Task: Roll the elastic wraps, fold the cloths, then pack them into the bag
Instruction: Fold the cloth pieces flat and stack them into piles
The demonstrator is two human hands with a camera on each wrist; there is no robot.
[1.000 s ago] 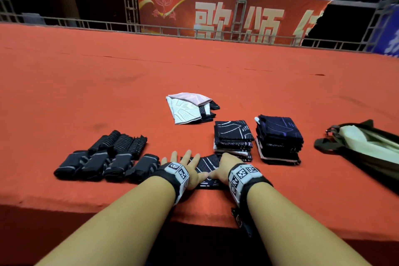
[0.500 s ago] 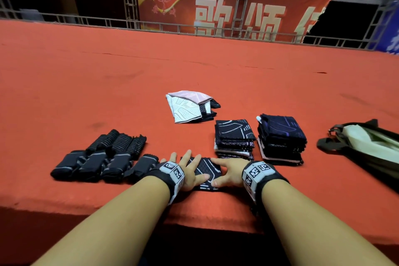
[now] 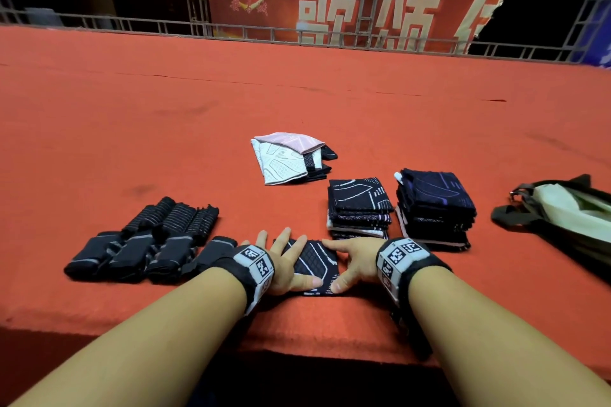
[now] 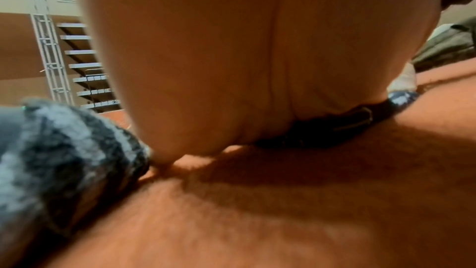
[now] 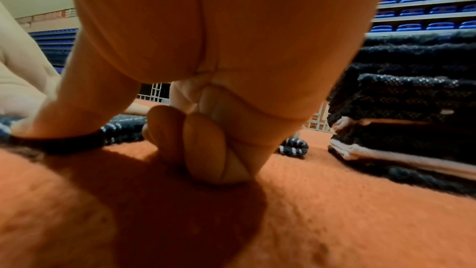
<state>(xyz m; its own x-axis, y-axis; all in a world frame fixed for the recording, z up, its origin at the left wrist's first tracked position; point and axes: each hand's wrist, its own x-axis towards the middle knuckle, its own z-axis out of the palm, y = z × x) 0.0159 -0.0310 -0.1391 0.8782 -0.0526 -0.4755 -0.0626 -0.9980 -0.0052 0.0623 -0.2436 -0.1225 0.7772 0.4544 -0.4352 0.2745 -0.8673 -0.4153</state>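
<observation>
A folded black cloth with white lines (image 3: 315, 266) lies near the front edge of the red table (image 3: 165, 129). My left hand (image 3: 286, 256) lies flat on its left part, fingers spread. My right hand (image 3: 345, 264) is at its right edge, with the thumb (image 5: 51, 121) pressing the near corner and the index finger stretched to the far corner. Its other fingers (image 5: 206, 146) are curled on the carpet beside the cloth (image 5: 121, 129). Rolled black wraps (image 3: 142, 241) sit to the left. Two stacks of folded cloths (image 3: 360, 208) (image 3: 436, 205) stand to the right. The bag (image 3: 562, 211) lies open at the far right.
A loose pile of white, pink and black cloths (image 3: 287, 158) lies farther back in the middle. One rolled wrap (image 4: 64, 160) touches my left palm's outer side. The nearer stack (image 5: 412, 99) stands close to my right hand. A metal railing (image 3: 297, 33) runs along the table's far edge.
My right hand has slid to the right, off the middle of the cloth to its right edge, so more of the cloth shows. My left hand has stayed flat on it.
</observation>
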